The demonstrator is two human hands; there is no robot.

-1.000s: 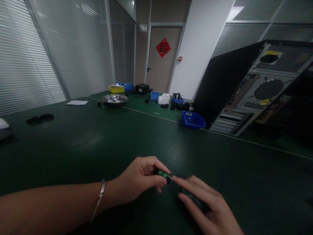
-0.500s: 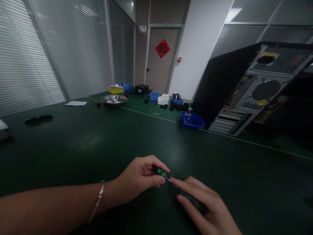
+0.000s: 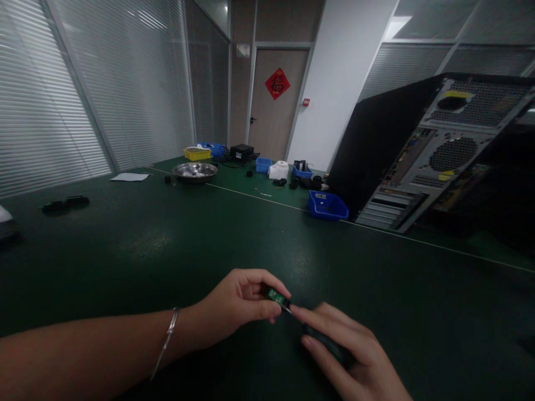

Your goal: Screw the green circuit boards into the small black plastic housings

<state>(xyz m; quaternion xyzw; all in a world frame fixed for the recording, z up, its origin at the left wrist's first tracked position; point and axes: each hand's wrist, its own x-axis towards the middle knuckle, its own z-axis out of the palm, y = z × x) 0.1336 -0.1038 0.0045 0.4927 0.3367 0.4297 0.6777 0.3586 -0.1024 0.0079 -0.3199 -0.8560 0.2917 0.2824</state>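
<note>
Evidently the step in hand is fitting work on a small green board (image 3: 276, 295): the left hand (image 3: 236, 309) pinches it between thumb and fingertips, fingers clamped on it, just above the green table (image 3: 167, 245). Right hand (image 3: 351, 356) is closed around a dark tool (image 3: 330, 345), its thin tip touching the board's near end, just beyond the left thumb. My guess is a driver or pick, but the dim light hides which. Next move, as I judge it, calls for a steady pinch on the board and fine, light pressure along the tool, since a slip would skid the tip toward the left fingertips

Readable writing is scarce: well beyond the fingers a red sign (image 3: 277, 83) hangs on the door with a character too small to read, and the blue bin (image 3: 328, 206) beside the PC case (image 3: 422, 150) bears a pale label, illegible. Nothing legible shows on the board
</note>
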